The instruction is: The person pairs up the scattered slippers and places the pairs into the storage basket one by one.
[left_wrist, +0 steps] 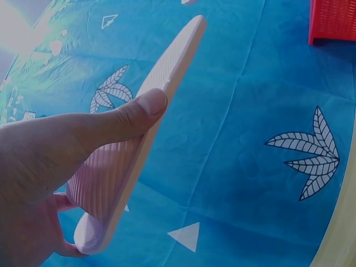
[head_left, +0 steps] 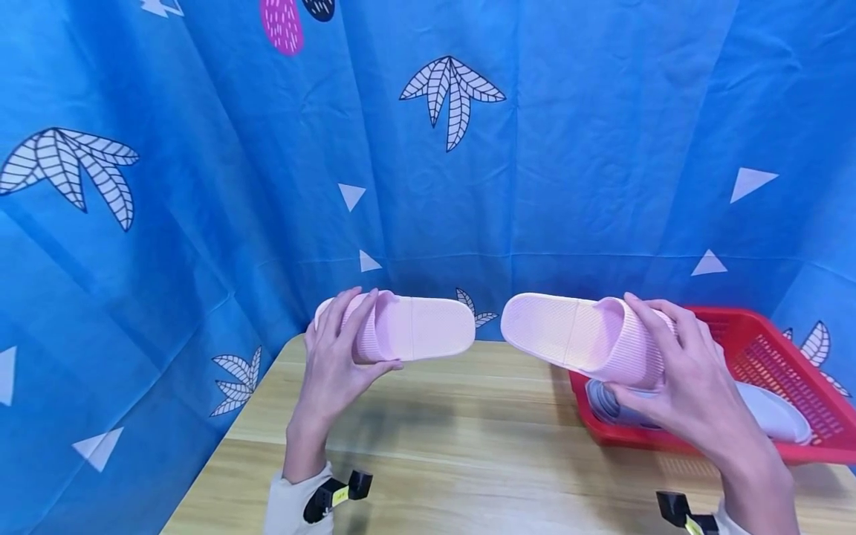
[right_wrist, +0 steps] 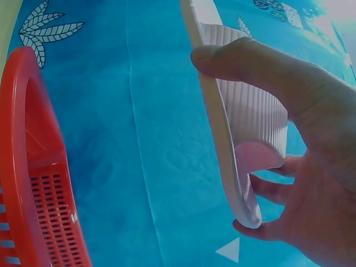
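Two pink slide slippers are held up over the table, heel ends pointing toward each other in the head view. My left hand (head_left: 337,357) grips the left slipper (head_left: 438,327) around its ribbed strap end, thumb along the lower edge. In the left wrist view that slipper (left_wrist: 175,67) appears edge-on with the thumb pressed on its side. My right hand (head_left: 695,379) holds the right slipper (head_left: 542,327) by its strap end in the same way. The right wrist view shows this slipper (right_wrist: 219,128) edge-on, thumb on one side and fingers on the other.
A red plastic basket (head_left: 802,357) stands at the right of the wooden table (head_left: 428,475), behind and below my right hand. It contains a white oval item (head_left: 772,412) and a greyish item (head_left: 605,405). A blue patterned curtain (head_left: 575,163) hangs behind the table.
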### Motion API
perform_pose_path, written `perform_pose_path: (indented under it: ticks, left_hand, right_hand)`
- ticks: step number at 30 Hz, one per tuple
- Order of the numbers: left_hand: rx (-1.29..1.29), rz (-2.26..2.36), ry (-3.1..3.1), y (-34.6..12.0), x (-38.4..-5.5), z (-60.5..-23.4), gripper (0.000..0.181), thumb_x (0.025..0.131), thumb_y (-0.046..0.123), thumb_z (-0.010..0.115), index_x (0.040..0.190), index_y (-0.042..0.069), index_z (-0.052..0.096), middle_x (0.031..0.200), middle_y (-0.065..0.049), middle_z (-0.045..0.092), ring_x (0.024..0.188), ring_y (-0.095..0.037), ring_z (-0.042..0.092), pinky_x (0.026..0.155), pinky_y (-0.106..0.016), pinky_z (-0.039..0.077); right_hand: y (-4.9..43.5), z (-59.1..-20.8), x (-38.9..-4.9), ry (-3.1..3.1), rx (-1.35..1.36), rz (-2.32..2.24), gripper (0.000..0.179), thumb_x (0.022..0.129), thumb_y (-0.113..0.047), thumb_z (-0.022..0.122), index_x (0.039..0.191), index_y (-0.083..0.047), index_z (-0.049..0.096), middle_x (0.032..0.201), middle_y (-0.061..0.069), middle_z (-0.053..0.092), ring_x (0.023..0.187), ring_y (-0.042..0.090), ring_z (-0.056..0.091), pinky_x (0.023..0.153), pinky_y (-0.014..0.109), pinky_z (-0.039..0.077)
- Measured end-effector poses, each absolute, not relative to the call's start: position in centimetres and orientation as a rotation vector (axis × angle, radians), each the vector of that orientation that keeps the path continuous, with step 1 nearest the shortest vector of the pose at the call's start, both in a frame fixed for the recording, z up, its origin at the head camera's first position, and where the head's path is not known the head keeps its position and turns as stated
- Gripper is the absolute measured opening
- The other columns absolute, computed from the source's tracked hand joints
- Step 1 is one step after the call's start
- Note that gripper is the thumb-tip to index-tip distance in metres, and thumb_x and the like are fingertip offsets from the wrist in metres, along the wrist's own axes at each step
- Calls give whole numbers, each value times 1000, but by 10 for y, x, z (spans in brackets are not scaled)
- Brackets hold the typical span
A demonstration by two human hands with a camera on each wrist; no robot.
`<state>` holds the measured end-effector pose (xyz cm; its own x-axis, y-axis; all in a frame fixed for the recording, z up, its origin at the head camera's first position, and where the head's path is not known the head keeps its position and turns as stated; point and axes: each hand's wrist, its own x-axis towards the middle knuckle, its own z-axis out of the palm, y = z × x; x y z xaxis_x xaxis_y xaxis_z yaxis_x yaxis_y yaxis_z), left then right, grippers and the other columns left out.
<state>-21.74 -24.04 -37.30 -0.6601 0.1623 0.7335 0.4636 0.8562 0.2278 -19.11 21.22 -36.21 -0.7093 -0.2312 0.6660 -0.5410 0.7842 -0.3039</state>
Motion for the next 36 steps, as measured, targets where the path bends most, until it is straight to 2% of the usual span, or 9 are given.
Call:
perform_pose_path:
  ticks: [11,18,36]
  left_hand:
    - [-462,-508,-2267,-236,-216,-371,110,59,36,101,154,31,46,157,-8,42,145,-33,33,109,-75,24]
    - [-483,-493,-2267,-231,-215,-371,109,60,37,100,154,32,46,157,-8,42,146,-32,33,109,-75,24]
    - [-524,-481,-2248,-221,-216,-374,114,56,39,102,154,32,45,156,-9,43,145,-34,35,109,-75,23]
  right_hand:
    - [208,-361,-189,-2389,566,658,136,47,-15,104,162,-26,33,144,18,45,125,39,41,79,72,44]
    - [203,-363,-189,-2395,587,668,137,47,-18,104,162,-24,31,144,18,45,125,38,42,81,72,45]
    - [198,-363,-189,-2412,604,649,131,48,-20,104,160,-24,36,147,15,44,130,36,40,82,71,45]
